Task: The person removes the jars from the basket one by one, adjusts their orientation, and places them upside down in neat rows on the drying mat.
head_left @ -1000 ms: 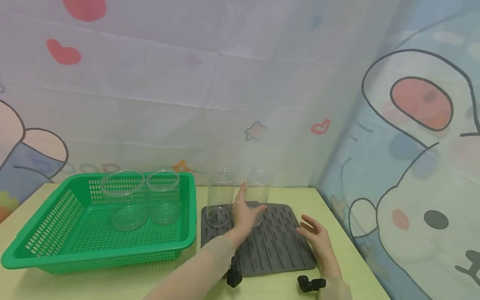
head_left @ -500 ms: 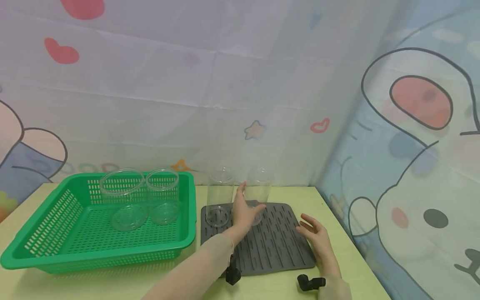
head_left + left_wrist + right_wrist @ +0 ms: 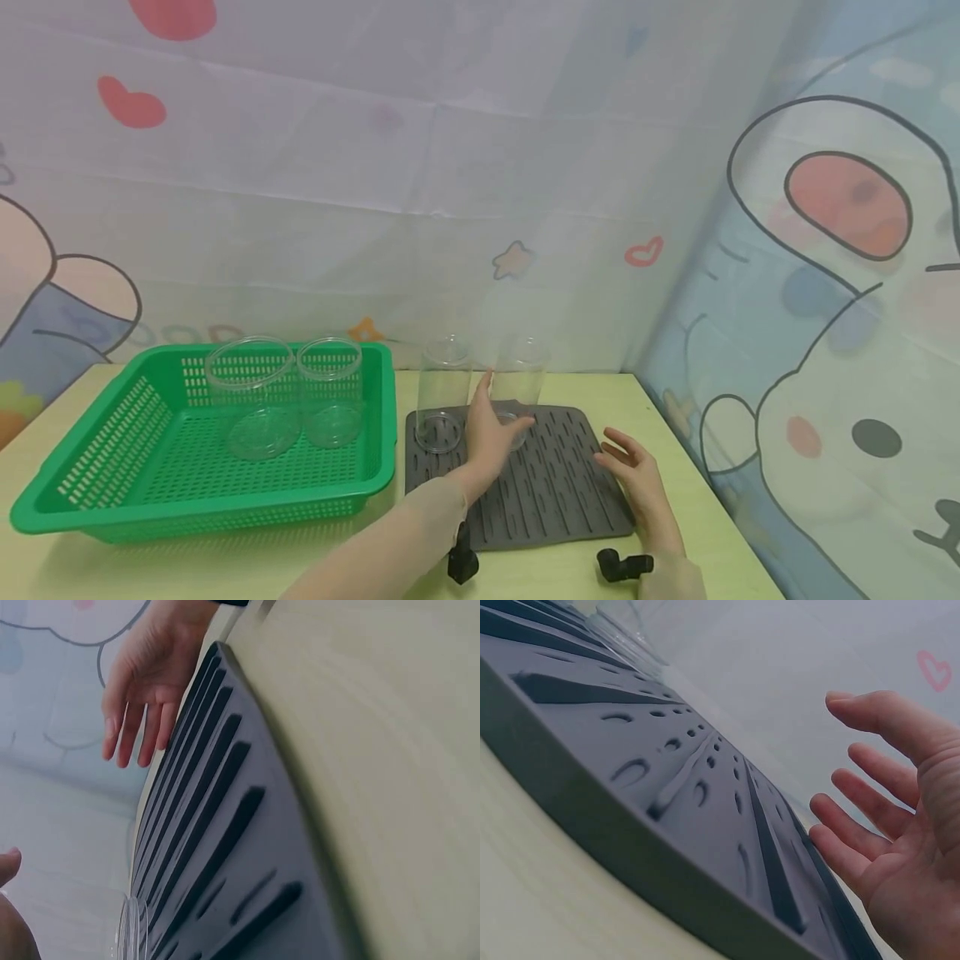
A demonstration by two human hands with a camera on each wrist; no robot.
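My left hand (image 3: 491, 437) reaches round the lower part of a tall clear cup (image 3: 522, 379), thumb across its near side and fingers along its left. That cup stands upright on a dark grey ridged drying mat (image 3: 566, 492). Beside it, to the left, a matching clear cup (image 3: 444, 387) stands on the same mat. In the left wrist view, the thumb (image 3: 10, 866) and the cup's base rim (image 3: 132, 930) show at the lower left. My right hand (image 3: 633, 475) hovers by the mat's right edge, fingers loosely bent and holding nothing.
A green plastic basket (image 3: 247, 510) sits left of the mat. Inside it stand a wide clear container (image 3: 258, 417) and a narrower one (image 3: 332, 408). The pale yellow table (image 3: 705, 533) meets a printed cloth backdrop behind and at the right.
Both hands, the cups and the mat keep their places. Only the head view has shifted very slightly.
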